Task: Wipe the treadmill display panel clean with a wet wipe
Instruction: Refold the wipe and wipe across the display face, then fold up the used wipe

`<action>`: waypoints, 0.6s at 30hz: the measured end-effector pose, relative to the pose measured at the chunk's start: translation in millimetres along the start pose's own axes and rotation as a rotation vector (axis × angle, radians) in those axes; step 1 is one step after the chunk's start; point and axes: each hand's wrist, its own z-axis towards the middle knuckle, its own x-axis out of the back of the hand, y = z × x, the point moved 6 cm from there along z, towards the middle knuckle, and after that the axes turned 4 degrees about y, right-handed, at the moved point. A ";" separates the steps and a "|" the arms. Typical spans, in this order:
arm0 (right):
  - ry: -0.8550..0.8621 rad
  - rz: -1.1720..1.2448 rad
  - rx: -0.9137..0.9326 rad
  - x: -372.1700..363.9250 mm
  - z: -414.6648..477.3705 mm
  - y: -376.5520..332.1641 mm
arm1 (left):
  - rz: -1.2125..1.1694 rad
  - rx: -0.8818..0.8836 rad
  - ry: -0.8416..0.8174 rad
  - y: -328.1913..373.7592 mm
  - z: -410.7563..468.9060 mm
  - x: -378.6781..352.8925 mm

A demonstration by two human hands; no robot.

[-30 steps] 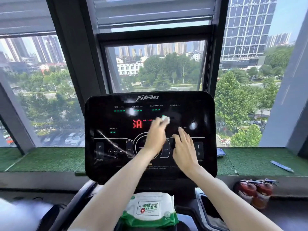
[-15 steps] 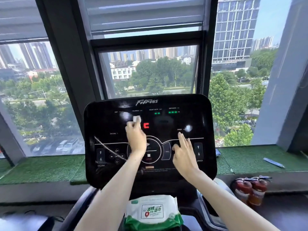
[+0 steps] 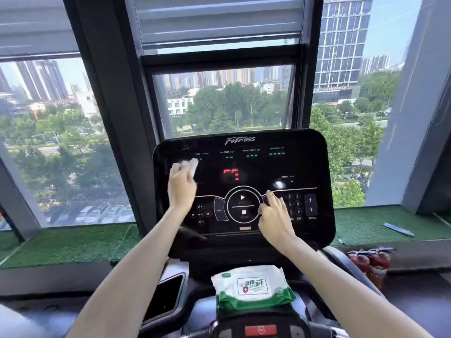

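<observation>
We see the left hand point(image 3: 181, 189) holding a bunched white wet wipe point(image 3: 191, 165) under its fingertips and pressing it flat on the treadmill display panel point(image 3: 302, 162). The fingers bend slightly over the wad, which pokes out above them. The wipe sits in the panel's upper left part, just below the TIME readout and near the rounded left edge. To its right we find a broad run of glossy black surface reaching past the red digits to the far corner. Below it lie the media keys and the round play-and-stop dial.

The left forearm rises from the lower left, the wrist straight and the back of the hand toward us. The right hand point(image 3: 275, 218) rests on the panel's lower right with its fingers spread and relaxed, holding nothing. Its fingertips lie between the dial and the number keys, and part of the keypad is hidden beneath it.

A green-and-white pack of wipes point(image 3: 252, 287) lies on the console below the panel, between the two forearms. A dark side pocket point(image 3: 166, 298) sits to its left. Behind the panel we note a thick window post point(image 3: 114, 118) and a ledge of green turf point(image 3: 73, 245). A blue strip point(image 3: 397, 229) lies on the turf at the right. Two red fire extinguishers point(image 3: 371, 261) stand below that ledge, just beyond the right forearm.
</observation>
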 end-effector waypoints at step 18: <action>-0.006 0.587 -0.430 34.4 -62.3 17.6 | -0.450 0.034 -0.958 78.5 -136.7 -69.0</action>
